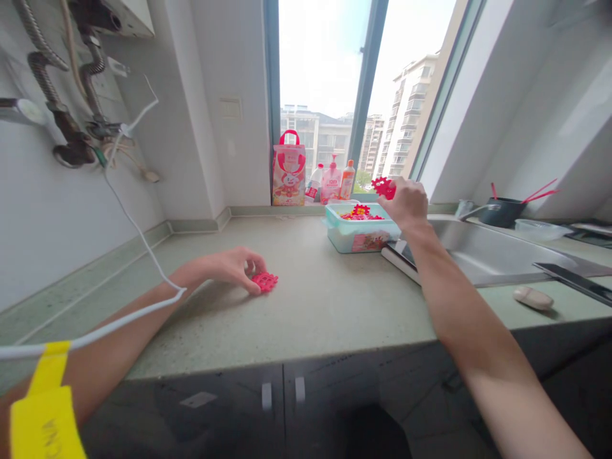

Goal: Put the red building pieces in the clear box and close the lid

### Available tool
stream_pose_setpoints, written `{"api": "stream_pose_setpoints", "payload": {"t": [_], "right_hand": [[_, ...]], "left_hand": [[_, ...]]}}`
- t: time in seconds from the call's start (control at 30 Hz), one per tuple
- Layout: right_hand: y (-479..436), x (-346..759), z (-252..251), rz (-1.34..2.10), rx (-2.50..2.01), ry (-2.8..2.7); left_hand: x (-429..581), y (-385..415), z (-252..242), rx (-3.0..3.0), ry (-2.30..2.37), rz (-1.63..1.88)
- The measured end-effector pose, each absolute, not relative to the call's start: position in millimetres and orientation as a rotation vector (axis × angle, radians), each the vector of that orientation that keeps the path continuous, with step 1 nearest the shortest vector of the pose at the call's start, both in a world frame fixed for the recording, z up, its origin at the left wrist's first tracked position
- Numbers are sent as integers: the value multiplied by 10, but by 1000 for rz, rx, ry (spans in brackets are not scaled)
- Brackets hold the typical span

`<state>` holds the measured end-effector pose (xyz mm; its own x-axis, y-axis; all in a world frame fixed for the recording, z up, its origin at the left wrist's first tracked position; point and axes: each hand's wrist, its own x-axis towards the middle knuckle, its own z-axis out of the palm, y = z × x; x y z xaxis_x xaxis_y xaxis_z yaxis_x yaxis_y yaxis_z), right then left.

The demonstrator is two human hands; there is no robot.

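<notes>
My left hand (234, 266) rests low over the counter, its thumb and fingers closed around a red toothed plastic building piece (266, 282) on the countertop. Higher up and to the right, my right hand (409, 201) pinches another red toothed building piece (382, 187). It is above the right side of a pale green plastic box (342, 237). Inside that box are many red and a few yellow pieces (362, 210) of the same kind. My right wrist partly covers the box's right end.
A dark flat device with a pale edge (400, 261) lies between box and steel sink (471, 245). A light mouse-shaped object (533, 298) sits near the front edge. Bottles (331, 182) and a pink carton (289, 175) stand by the window. A white cable (143, 312) crosses my left forearm.
</notes>
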<state>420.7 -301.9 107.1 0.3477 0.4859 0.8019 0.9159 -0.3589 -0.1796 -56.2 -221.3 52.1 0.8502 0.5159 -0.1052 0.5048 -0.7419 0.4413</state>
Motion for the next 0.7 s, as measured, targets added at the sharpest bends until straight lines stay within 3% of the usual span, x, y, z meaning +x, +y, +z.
{"api": "stream_pose_setpoints", "payload": {"t": [0.1, 0.17, 0.3, 0.53, 0.7], "right_hand": [[-2997, 4271, 1024, -633, -2282, -1187], [-2992, 4222, 1053, -692, -2241, -1196], [-2986, 3814, 1130, -978, -1695, -1531], [-3018, 2327, 652, -962, -663, -2496], [-2979, 1928, 428, -1004, -499, -2691]], "left_hand": [[-550, -2177, 471, 2531, 776, 75], [-540, -2136, 442, 2495, 794, 100], [-536, -2035, 402, 2436, 767, 176], [-461, -2097, 279, 2318, 614, 343], [-347, -2194, 196, 2132, 460, 379]]}}
